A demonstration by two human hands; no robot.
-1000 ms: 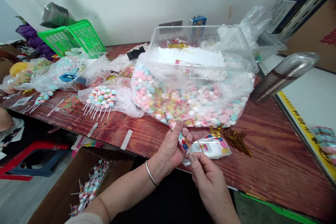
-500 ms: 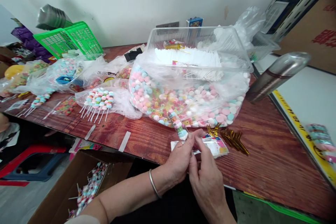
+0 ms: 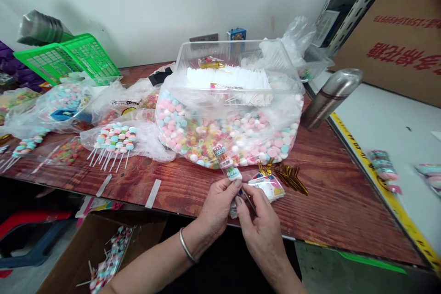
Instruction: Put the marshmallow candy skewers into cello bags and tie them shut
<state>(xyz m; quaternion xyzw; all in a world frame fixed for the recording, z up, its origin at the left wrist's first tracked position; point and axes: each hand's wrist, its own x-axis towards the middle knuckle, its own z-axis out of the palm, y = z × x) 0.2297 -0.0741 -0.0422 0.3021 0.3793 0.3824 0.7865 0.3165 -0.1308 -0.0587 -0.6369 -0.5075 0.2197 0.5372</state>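
Observation:
My left hand (image 3: 220, 200) is closed on the lower end of a marshmallow lollipop (image 3: 227, 165) in a printed clear wrapper, which points up and away from me. Close against it, my right hand (image 3: 262, 218) pinches at the gathered base of the wrapper; what lies between its fingertips is too small to make out. Some loose clear wrapper (image 3: 234, 210) hangs below the fingers. Just beyond my right hand lie a stack of printed wrappers (image 3: 270, 188) and a bunch of gold twist ties (image 3: 291, 179).
A big bag of marshmallows (image 3: 206, 133) stands ahead, with a clear tub (image 3: 237, 46) of white sticks on it. Marshmallow lollipops (image 3: 117, 138) lie left. A steel flask (image 3: 330, 98) stands right. Below the table edge, a cardboard box (image 3: 76, 248) holds wrapped lollipops.
The view has swung to the right, so the table things sit further left. My right fingers have closed in at the base of the wrapper; the lollipop stays in my left hand.

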